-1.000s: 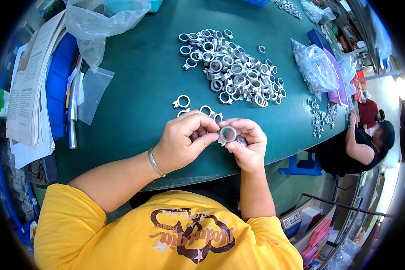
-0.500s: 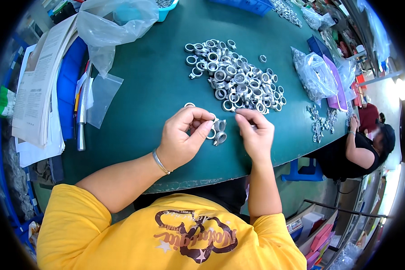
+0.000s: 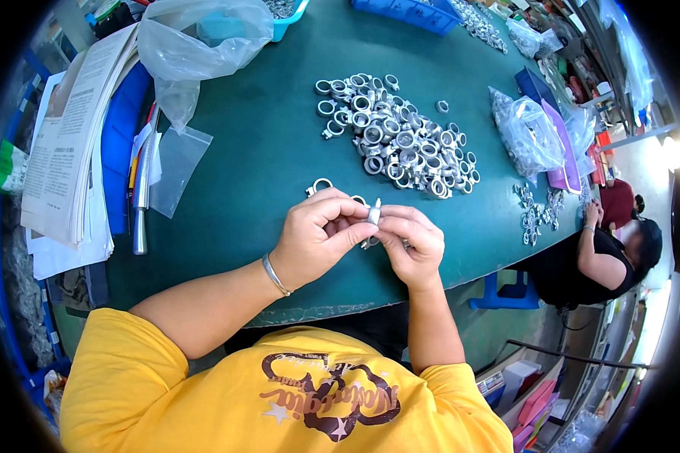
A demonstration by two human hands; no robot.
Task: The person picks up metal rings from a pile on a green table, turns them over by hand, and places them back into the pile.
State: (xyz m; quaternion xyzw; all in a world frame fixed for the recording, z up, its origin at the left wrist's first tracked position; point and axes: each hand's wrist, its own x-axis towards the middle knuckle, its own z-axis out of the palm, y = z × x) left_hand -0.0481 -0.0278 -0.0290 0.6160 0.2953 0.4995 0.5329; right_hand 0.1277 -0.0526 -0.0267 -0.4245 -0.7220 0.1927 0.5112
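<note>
Above the near edge of the green table, my left hand (image 3: 317, 232) and my right hand (image 3: 413, 243) meet fingertip to fingertip. Pinched between them is a small silver metal ring (image 3: 374, 214), seen nearly edge-on with a short lug pointing up. Fingers of both hands are closed on it. Just beyond my left hand lies another metal ring (image 3: 322, 184), and more rings show partly from behind my fingers. Farther out spreads a big pile of similar metal rings (image 3: 408, 140), each with a small lug.
Plastic bags (image 3: 204, 45), papers (image 3: 75, 143) and a blue bin (image 3: 121, 151) crowd the left side. At the back stands a blue tray (image 3: 408, 13). On the right are a bagged bundle (image 3: 527, 130), smaller ring parts (image 3: 533, 215) and a seated person (image 3: 593, 260).
My right hand has moved left to meet my left hand, and both now pinch the same ring. The view has shifted slightly.
</note>
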